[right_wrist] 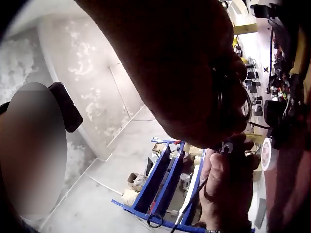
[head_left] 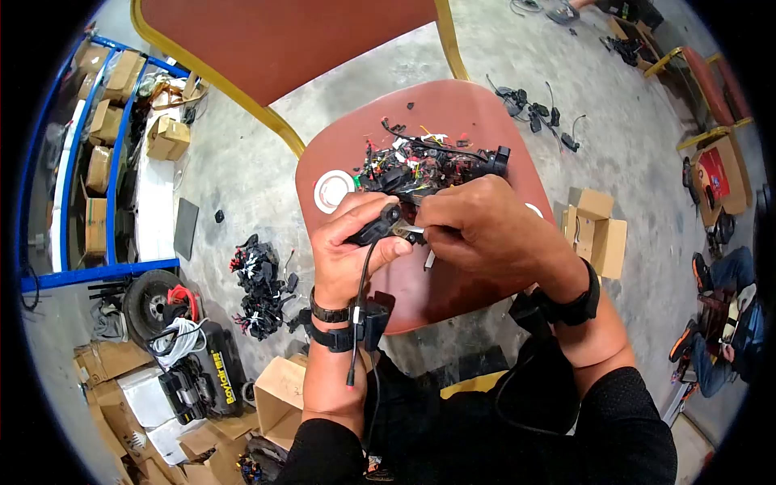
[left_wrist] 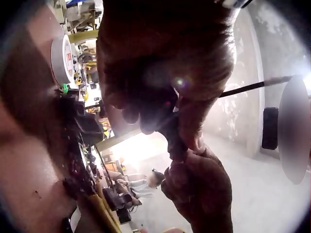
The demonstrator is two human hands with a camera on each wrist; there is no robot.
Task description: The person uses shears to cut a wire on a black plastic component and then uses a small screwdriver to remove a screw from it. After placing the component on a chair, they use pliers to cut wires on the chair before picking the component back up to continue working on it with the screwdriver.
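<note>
Above the front of the red chair seat [head_left: 469, 299], the left hand [head_left: 347, 242] grips a black cabled part [head_left: 373, 228], thumb at its lower side; the cable hangs down past the wrist. Close against it on the right, the right hand [head_left: 485, 226] pinches a small light-coloured piece [head_left: 411, 229] at the part's end. Both hands show dark in the left wrist view, fingertips together. In the right wrist view the right hand [right_wrist: 194, 73] hides most of the part. Behind the hands lies a pile of black parts and coloured wires [head_left: 420, 162].
A white tape roll [head_left: 334, 191] sits on the seat's left edge. Black parts lie on the floor at left [head_left: 260, 291] and upper right [head_left: 537, 113]. Open cardboard boxes stand right [head_left: 600, 238] and lower left [head_left: 279, 396]. Blue shelving [head_left: 121, 153] is far left; a person sits far right.
</note>
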